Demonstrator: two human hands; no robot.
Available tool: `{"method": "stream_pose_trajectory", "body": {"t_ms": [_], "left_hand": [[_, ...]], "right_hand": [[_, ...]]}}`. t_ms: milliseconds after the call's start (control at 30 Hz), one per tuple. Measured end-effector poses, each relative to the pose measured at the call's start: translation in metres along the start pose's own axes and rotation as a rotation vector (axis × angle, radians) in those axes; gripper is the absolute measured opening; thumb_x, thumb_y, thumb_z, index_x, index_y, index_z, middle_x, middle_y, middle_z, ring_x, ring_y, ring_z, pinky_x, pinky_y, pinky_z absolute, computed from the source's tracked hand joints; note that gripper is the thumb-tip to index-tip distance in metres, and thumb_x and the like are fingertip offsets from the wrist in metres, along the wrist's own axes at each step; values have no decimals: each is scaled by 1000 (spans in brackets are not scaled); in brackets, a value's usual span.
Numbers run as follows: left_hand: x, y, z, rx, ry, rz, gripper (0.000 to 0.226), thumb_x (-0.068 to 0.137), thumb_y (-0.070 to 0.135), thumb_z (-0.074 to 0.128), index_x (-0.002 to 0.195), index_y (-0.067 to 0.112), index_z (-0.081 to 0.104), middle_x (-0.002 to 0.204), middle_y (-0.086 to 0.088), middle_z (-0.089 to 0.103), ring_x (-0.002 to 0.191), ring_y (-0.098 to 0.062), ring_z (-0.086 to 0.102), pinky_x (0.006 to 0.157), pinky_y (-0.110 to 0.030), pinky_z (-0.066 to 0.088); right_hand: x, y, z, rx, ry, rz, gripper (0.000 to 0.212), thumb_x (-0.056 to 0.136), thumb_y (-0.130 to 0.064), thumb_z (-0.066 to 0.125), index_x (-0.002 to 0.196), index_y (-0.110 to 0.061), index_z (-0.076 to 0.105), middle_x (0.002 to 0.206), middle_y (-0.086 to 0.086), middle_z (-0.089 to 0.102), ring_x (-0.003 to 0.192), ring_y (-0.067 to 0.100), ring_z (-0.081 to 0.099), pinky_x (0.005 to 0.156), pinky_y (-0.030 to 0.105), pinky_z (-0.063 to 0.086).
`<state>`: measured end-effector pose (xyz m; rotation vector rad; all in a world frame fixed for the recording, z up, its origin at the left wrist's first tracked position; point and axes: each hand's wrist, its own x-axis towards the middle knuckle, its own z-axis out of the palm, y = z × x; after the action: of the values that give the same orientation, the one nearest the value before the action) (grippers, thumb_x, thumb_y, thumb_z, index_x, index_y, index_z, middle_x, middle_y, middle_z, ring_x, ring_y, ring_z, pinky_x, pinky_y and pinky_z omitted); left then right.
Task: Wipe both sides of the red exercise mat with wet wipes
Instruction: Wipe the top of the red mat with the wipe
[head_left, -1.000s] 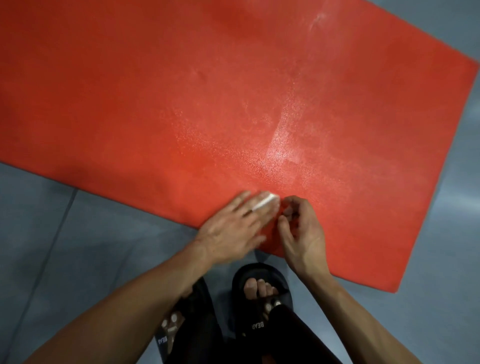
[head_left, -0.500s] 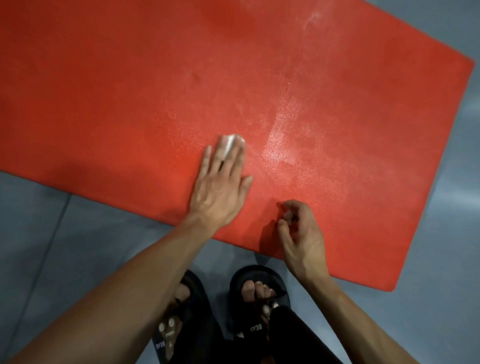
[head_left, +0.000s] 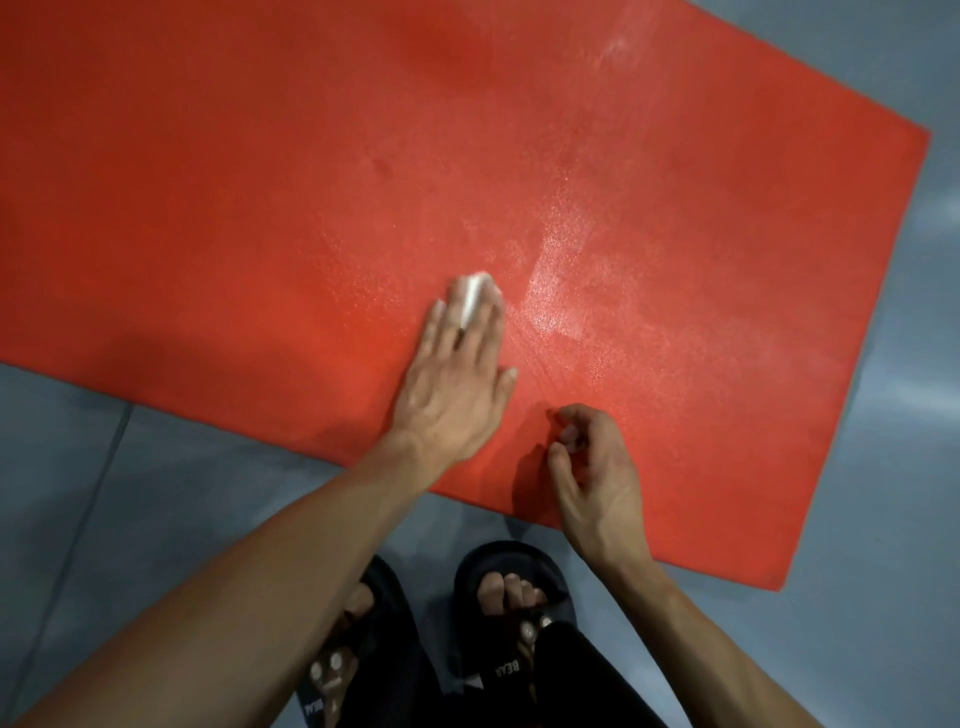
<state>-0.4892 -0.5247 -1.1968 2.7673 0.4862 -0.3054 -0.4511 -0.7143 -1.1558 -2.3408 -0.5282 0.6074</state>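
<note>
The red exercise mat (head_left: 260, 182) lies flat on the grey floor and fills most of the view. My left hand (head_left: 457, 384) lies flat on it with straight fingers, pressing a small white wet wipe (head_left: 474, 293) under the fingertips. A damp, shiny patch shows on the mat just right of the wipe. My right hand (head_left: 597, 478) hovers over the mat's near edge, fingers loosely curled, and I see nothing in it.
Grey tiled floor (head_left: 130, 493) surrounds the mat. My feet in black sandals (head_left: 511, 613) stand just short of the mat's near edge. The mat's right corner (head_left: 779, 582) ends near my right forearm.
My left hand has slid the wipe from the near edge farther onto the mat, away from me and a little left. My right hand has stayed where it was.
</note>
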Motion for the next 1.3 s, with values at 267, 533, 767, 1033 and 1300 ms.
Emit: {"method": "stream_pose_trajectory", "body": {"t_ms": [267, 533, 767, 1033, 1300], "left_hand": [[12, -3, 1, 26, -19, 50, 67, 109, 42, 18, 165, 10, -2, 173, -7, -7, 159, -29, -12, 129, -52, -3], [-20, 30, 6, -134, -35, 316, 65, 106, 33, 23, 165, 9, 9, 173, -11, -6, 159, -33, -11, 128, -54, 6], [-40, -26, -14, -463, 242, -44, 62, 99, 19, 44, 160, 10, 35, 170, -5, 24, 159, -21, 13, 127, -56, 16], [-79, -114, -9, -368, 352, -450, 64, 98, 21, 44, 159, 6, 33, 171, -8, 21, 159, -24, 12, 129, -49, 10], [-91, -124, -3, -342, 340, -425, 61, 101, 20, 42, 159, 4, 33, 170, -8, 22, 160, -23, 12, 129, -49, 10]], "right_hand": [[1, 1, -2, -30, 38, -31, 27, 93, -4, 61, 119, -13, 59, 106, -8, 53, 99, 8, 54, 87, 24, 43], [6, -9, 4, -92, 47, -87, 43, 94, -12, 55, 137, -7, 53, 142, 8, 45, 132, 22, 47, 108, 46, 44], [13, -12, 17, -383, -100, -213, 69, 99, -22, 49, 162, -10, 21, 171, 9, 7, 159, 24, 5, 127, 49, 17], [52, -19, 40, -645, -140, -181, 68, 107, -37, 29, 163, -8, 3, 171, 11, -4, 158, 23, -8, 129, 46, 8], [61, -37, 70, -575, -118, -125, 68, 110, -43, 22, 162, -4, 1, 170, 14, -10, 156, 26, -17, 129, 45, 1]]}}
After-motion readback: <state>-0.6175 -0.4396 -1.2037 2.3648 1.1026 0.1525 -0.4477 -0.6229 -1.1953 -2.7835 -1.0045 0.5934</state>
